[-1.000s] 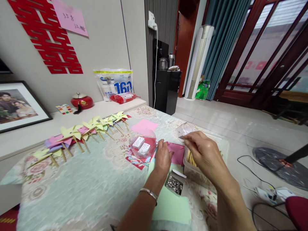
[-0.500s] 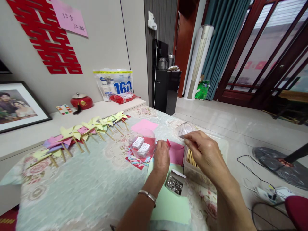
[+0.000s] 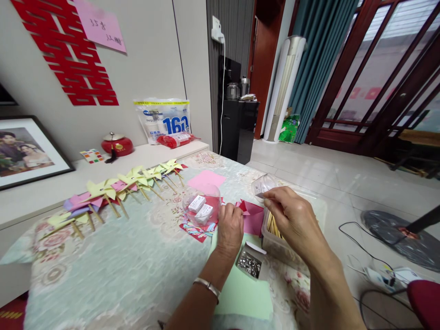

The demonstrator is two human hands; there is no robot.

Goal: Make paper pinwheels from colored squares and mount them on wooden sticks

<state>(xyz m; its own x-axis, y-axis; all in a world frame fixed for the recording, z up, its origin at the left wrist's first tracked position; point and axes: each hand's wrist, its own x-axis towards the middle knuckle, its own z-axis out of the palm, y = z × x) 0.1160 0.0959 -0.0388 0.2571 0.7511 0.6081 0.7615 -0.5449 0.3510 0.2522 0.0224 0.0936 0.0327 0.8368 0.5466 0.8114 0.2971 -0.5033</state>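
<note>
My left hand [image 3: 231, 224], with a bracelet on the wrist, has its fingers closed on a folded piece of red paper [image 3: 246, 207] above a pink paper sheet [image 3: 253, 221]. Between thumb and forefinger, my right hand [image 3: 292, 211] pinches a small thin grey piece [image 3: 260, 195] whose kind is unclear. Below my hands, an open small box of silvery pins [image 3: 250, 264] lies on a light green sheet [image 3: 245, 300]. Partly behind my right hand is a clear plastic tub [image 3: 280, 247] with wooden sticks [image 3: 272, 226].
Several paper pinwheels on sticks [image 3: 103, 188] lie along the table's back left. A clear round container [image 3: 192, 220] holds two small white boxes; another clear container [image 3: 263, 184] stands near the right edge. A pink sheet [image 3: 206, 178] lies behind. The flowered tablecloth [image 3: 130, 266] covers the table.
My left hand has shifted slightly down and right, and more of the folded red paper shows beside its fingers. The right hand stays almost still, pinching the same thin piece.
</note>
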